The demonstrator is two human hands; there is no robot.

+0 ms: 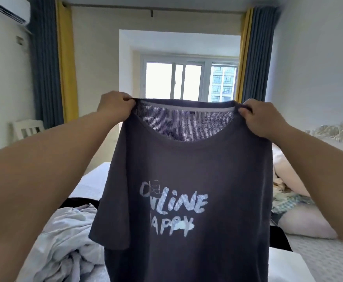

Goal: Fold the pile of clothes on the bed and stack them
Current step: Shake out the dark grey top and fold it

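Here, a dark grey T-shirt point(186, 180) hangs upright in the air above the bed point(97, 180), held out at arm's length and spread flat toward the camera. The left hand point(113, 104) pinches one shoulder seam beside the collar, fingers curled over the fabric edge, and the right hand point(262, 119) pinches the other shoulder in the same way, so the round neckline sags in a shallow curve between them. The knit is soft and matte, thin enough at the back of the neck for window light to show a fine mesh weave. Pale, chalky block letters are printed across the chest, with a small cartoon figure above the first word. One short sleeve droops at the left in a loose fold. Below it on the bed lies a crumpled heap of white cloth point(64, 241), deeply creased, with a black garment point(79, 202) partly under it. To the right lie a checked fabric point(288, 202) and a smooth pink pillow point(305, 224).
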